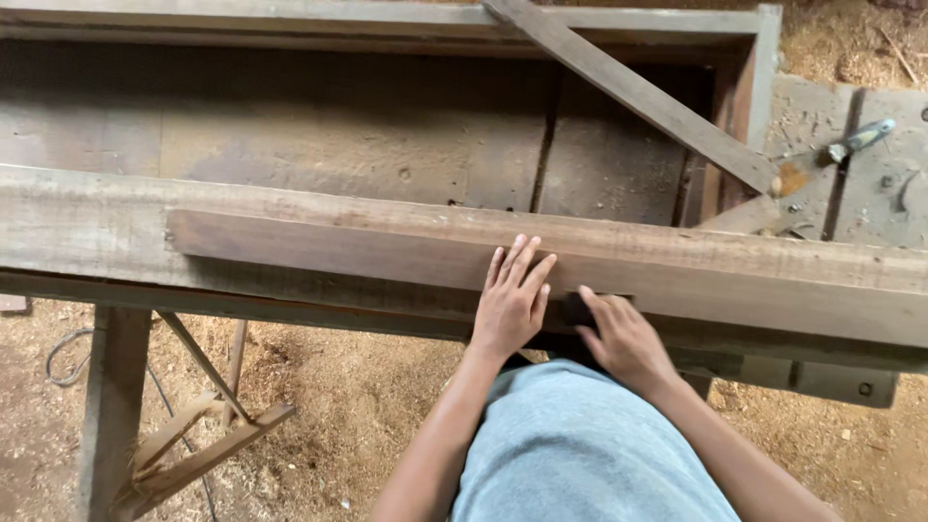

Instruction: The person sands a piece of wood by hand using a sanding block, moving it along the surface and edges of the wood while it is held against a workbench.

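Observation:
A long reddish-brown plank (367, 253) lies lengthwise along the front of a rough wooden workbench (87, 217). My left hand (512, 300) rests flat on the plank's near edge, fingers spread and pointing away from me. Just to its right, my right hand (623, 338) is curled over a small dark block (577, 309) pressed against the plank's front face; most of the block is hidden under my fingers.
A diagonal wooden batten (628, 92) crosses the frame at the back. A metal tool with a pale handle (858, 137) lies on the bench at far right. Below left stand the bench leg (111, 406) and its braces, with a cord on the sawdust floor.

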The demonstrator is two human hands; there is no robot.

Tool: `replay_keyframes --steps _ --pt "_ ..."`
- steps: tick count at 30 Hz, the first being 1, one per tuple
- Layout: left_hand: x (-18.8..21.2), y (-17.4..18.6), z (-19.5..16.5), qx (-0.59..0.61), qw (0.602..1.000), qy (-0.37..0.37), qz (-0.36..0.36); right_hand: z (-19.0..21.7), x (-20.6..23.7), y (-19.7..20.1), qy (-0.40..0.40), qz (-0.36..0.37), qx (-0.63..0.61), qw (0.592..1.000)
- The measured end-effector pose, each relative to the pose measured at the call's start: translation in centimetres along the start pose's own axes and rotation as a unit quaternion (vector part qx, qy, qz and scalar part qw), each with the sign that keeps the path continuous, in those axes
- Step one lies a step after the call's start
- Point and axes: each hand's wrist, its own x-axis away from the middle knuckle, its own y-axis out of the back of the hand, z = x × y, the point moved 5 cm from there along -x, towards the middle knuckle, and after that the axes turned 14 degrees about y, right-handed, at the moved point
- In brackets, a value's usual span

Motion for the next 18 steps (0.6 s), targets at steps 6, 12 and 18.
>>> replay_keyframes --steps 6,12,18 --pt "0.5 2.3 3.1 0.001 1.000 0.013 -0.012 1.3 -1.9 -1.1 -0.040 -0.027 -0.021 0.999" --pt "1.1 3.5 5.0 -0.025 0.999 0.032 -0.015 3.1 -4.7 -2.0 -0.029 -0.011 0.018 0.999" --pt "-0.3 4.7 7.5 -0.099 0.987 0.117 -0.042 4.1 -5.8 -1.5 0.014 -0.001 -0.028 1.000"
